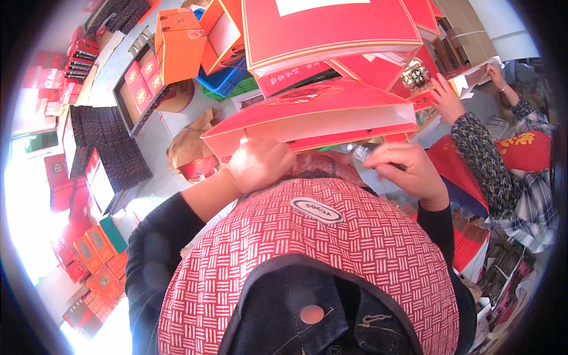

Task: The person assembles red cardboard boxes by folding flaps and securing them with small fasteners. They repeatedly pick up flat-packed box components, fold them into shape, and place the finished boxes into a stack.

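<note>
A red paper gift bag (307, 109) with gold edging lies in front of me, its white-lined mouth turned my way. My left hand (260, 164) is closed at the bag's left lower edge, its fingertips mostly hidden. To the right, just off the bag's mouth, is my right hand (408, 168) with thumb and fingers curled together. At its fingertips a small shiny silvery thing (358, 152) shows, too blurred to name. Beyond the bag, a larger red bag or box (331, 35) with gold lines and a white panel lies on the pile.
At right a co-worker's hand (447, 100) reaches to the pile near a gold ornament (415, 76). Orange boxes (179, 47), a blue crate (222, 80) and a brown paper bag (192, 145) stand at left. Dark stacks (112, 148) sit farther left. Red stacks (470, 239) lie at right.
</note>
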`<state>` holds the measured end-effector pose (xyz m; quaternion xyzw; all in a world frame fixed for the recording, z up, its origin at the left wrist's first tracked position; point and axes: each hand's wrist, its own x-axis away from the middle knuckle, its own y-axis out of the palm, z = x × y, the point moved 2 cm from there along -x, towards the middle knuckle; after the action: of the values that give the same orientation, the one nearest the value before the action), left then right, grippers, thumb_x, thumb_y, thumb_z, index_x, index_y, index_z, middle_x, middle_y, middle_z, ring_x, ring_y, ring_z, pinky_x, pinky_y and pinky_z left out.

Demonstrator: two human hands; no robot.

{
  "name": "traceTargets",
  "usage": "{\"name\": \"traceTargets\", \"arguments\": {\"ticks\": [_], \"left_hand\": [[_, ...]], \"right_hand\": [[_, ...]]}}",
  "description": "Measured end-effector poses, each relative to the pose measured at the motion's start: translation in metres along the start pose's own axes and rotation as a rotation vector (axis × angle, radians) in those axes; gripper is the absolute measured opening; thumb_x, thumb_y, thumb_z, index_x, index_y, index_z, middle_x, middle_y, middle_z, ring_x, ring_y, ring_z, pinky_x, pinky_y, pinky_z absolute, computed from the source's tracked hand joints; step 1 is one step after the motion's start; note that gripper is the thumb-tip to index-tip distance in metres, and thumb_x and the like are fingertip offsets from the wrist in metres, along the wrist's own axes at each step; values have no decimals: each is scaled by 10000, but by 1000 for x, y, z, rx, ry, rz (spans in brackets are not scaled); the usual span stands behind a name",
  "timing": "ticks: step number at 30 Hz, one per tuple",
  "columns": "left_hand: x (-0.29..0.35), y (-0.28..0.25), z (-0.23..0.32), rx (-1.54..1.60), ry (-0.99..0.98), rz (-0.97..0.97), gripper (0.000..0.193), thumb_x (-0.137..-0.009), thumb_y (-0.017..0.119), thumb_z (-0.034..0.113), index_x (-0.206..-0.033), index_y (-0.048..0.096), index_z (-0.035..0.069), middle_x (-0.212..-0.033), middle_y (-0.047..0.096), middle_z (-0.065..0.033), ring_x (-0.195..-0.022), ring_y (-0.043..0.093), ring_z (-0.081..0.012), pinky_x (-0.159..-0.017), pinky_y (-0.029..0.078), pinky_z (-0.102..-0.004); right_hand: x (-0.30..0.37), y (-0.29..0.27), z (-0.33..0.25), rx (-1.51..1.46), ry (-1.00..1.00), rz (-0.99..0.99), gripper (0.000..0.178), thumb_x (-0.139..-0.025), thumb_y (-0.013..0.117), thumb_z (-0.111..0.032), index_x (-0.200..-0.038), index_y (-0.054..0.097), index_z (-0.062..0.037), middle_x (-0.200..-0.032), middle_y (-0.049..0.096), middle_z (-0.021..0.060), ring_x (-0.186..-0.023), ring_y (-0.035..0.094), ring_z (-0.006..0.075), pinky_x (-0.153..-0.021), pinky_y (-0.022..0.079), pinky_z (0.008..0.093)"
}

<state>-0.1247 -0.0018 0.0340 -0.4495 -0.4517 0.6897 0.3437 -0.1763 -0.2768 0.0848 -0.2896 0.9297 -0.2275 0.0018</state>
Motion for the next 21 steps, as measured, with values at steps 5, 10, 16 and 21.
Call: {"name": "traceTargets", "arguments": {"ticks": [5,10,16,21], "left_hand": [[-7,1,-16,-16,5,26,141,-621,555,166,-706,514,61,-648,491,-41,-595,532,-183,-480,422,-306],[13,-3,-12,-55,-58,29,186,-618,569,187,-750,543,59,-701,521,-35,-609,536,-182,-497,434,-305],[6,-97,-3,-203,-175,434,144,-668,686,148,-757,601,74,-688,573,-20,-598,568,-169,-509,450,-279],[48,-194,-5,-117,-815,889,124,-844,515,-9,-776,614,-38,-638,554,-49,-543,502,-72,-478,372,-199]], "right_hand": [[-93,53,5,335,-441,183,222,-729,587,-64,-938,580,12,-927,585,137,-901,548,294,-796,446,376],[-81,23,-23,696,-227,424,354,-667,675,-96,-1000,584,-14,-988,563,119,-944,538,307,-814,445,392],[-102,-4,53,871,-2,224,167,-767,582,-190,-807,611,-31,-719,595,158,-711,592,336,-631,472,428],[-125,-40,-2,768,-1,224,223,-791,546,-183,-694,595,12,-663,566,230,-647,564,393,-612,454,461]]}}
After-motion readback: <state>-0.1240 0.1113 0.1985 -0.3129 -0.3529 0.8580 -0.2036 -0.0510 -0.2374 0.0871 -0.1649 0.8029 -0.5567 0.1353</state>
